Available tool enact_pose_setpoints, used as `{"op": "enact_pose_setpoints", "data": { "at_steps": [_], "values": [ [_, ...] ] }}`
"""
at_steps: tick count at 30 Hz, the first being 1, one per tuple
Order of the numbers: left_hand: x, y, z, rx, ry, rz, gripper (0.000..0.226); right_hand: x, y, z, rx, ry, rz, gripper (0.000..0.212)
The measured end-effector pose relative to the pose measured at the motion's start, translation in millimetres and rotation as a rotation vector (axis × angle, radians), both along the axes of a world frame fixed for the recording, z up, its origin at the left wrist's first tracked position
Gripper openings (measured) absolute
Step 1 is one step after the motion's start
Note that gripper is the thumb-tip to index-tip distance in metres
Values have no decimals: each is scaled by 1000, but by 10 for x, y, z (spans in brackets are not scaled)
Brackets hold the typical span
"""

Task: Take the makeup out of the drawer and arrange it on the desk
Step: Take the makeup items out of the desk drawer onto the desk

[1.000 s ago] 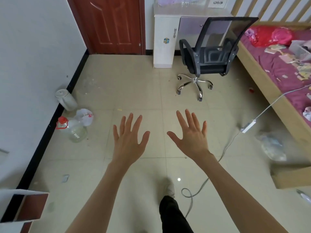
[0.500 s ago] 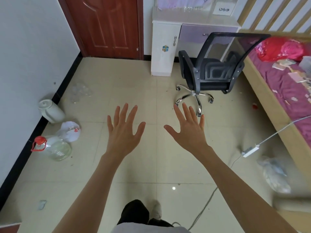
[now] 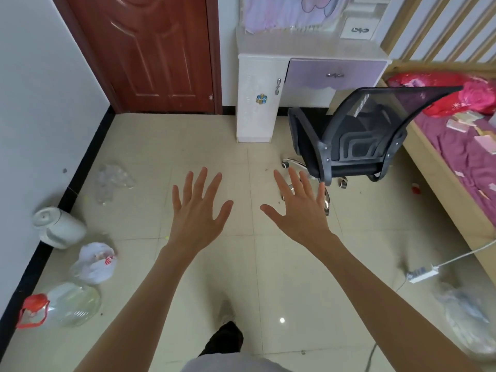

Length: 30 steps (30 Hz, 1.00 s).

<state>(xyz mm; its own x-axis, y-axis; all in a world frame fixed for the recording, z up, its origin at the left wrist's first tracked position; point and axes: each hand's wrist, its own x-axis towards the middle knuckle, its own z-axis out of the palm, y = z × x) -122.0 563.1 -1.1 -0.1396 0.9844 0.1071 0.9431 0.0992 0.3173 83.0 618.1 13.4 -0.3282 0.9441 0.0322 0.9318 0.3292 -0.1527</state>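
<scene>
A white desk (image 3: pixel 311 51) stands against the far wall, with a lilac drawer (image 3: pixel 334 75) under its top, pushed in. No makeup shows anywhere. My left hand (image 3: pixel 198 210) and my right hand (image 3: pixel 300 210) are held out over the floor tiles, fingers spread, holding nothing, well short of the desk.
A black mesh office chair (image 3: pixel 357 135) stands in front of the desk, its back towards me. A bed (image 3: pixel 461 146) with pink bedding runs along the right. Left by the wall lie a white canister (image 3: pixel 57 228), a bag and a plastic jug (image 3: pixel 61 306). A power strip (image 3: pixel 422 272) lies at right.
The view has advanced towards the desk and chair, which now look larger and closer. Both hands stay spread and empty in front of me.
</scene>
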Motion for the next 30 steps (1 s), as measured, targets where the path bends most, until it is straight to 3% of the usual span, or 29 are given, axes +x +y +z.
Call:
{"op": "enact_pose_setpoints", "data": {
  "at_steps": [12,30],
  "values": [
    [-608,1769,-60,-32,21,-44,69,-664,1690,-2,7,-38,-37,78],
    [-463,5070,-37,15,59,-114,64,-537,4811,10,21,-11,-92,77]
  ]
}}
